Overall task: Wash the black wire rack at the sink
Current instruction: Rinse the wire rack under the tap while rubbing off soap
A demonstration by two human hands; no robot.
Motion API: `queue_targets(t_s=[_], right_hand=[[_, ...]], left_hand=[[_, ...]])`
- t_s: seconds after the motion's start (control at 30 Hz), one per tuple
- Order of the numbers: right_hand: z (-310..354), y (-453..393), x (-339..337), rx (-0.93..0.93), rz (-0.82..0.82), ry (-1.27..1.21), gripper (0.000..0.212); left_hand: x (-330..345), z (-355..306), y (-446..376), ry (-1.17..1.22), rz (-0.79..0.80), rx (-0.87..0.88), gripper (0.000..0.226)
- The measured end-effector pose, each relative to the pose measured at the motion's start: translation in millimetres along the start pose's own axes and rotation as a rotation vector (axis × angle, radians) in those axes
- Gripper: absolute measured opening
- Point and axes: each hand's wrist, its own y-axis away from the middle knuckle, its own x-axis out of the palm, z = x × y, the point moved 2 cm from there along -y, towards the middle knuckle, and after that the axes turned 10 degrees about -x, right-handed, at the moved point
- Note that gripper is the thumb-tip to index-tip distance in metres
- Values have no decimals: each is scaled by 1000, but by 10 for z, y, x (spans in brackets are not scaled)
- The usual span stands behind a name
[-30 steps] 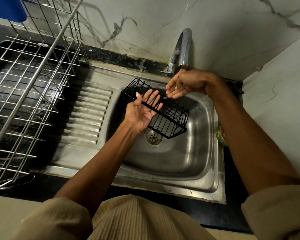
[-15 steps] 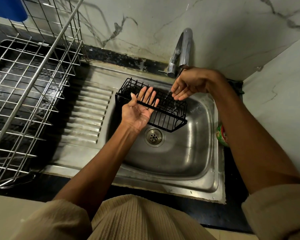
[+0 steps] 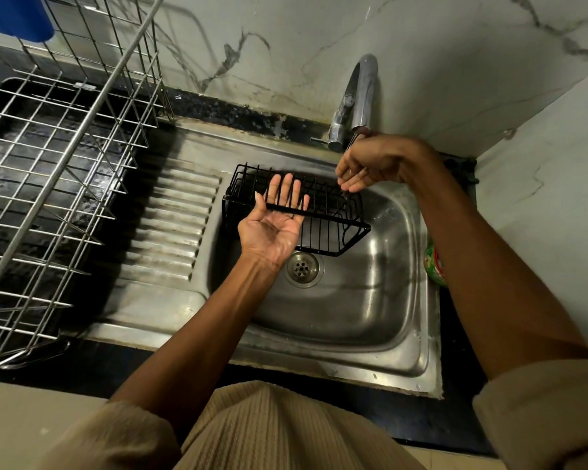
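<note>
Here: no legible writing | steel sink [image 3: 401,337], marble wall | left hand [image 3: 274,225] flat-fingered under black wire rack [image 3: 323,212] | right hand [image 3: 370,162] fingers loose beneath tap [image 3: 357,100].

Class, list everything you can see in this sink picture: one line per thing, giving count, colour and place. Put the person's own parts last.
rack: one, black wire, over the basin's far left part, on the left hand
sink: one, steel, centre, ribbed drainboard on its left
drain: one, steel, basin floor
tap: one, chrome, behind the basin
dish rack: one, silver wire, left
blue thing: one, top left corner
green container: one, right of the sink, partly hidden
left hand: palm up, fingers straight, under the rack's rim
right hand: below the spout, fingers loosely bent
</note>
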Motion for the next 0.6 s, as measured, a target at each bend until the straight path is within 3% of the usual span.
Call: queue_targets(t_s=[0.4, 0.6], right_hand=[[-12, -65, -50, 19, -30, 80, 30], [-18, -72, -55, 11, -29, 87, 38]], left_hand=[[84, 53, -10, 12, 13, 31, 45], [93, 64, -13, -10, 29, 26, 48]])
